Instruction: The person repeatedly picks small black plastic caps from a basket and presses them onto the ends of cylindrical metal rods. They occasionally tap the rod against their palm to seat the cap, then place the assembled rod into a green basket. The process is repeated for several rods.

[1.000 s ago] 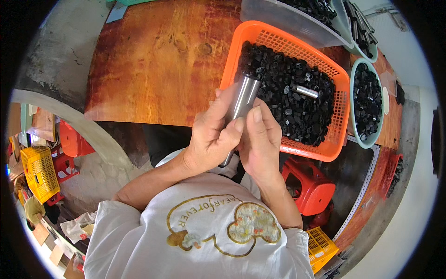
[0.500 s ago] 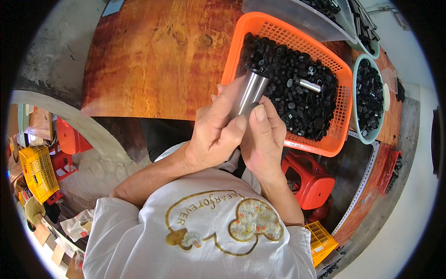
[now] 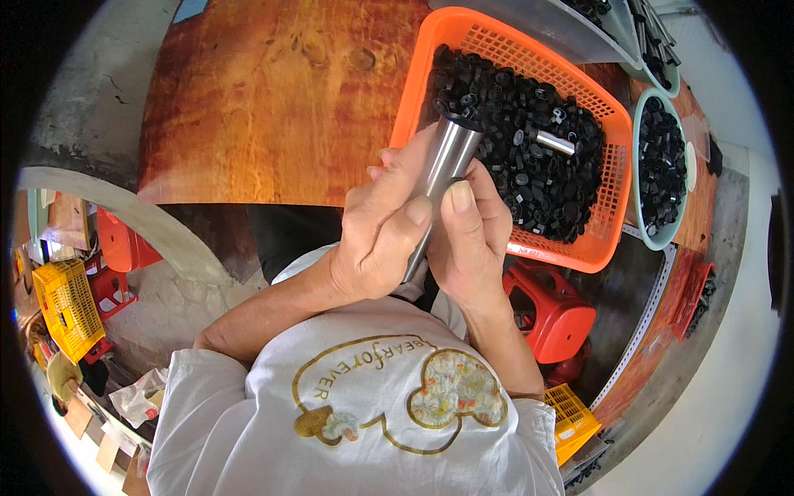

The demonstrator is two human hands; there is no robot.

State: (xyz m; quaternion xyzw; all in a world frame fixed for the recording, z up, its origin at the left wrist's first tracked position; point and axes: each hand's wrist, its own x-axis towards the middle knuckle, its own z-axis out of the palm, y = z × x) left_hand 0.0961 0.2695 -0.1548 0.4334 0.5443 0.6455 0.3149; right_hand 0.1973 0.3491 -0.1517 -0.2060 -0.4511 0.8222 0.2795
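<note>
A shiny metal tube [image 3: 447, 157] with a black cap [image 3: 461, 121] on its upper end slants between my two hands. My left hand [image 3: 382, 219] wraps its left side, thumb lying along the metal. From the right, my right hand [image 3: 473, 227] closes on the same tube, its thumb pointing up. The tube's lower end shows below, between my wrists. Just beyond the hands, an orange plastic basket [image 3: 523, 258] holds a heap of small black plastic pieces [image 3: 538, 190]. A short metal tube [image 3: 555, 142] lies on that heap.
The brown wooden table [image 3: 273, 107] spreads to the left of the basket. Right of it stands a pale green tub [image 3: 662, 236] of black pieces, with a clear bin [image 3: 529, 25] behind. Below are a red stool [image 3: 550, 318] and a yellow crate [image 3: 572, 422].
More of the tube now shows, with its lower end visible beneath my fingers. Its capped end sits slightly higher. Both hands keep their hold, and the view has shifted a little.
</note>
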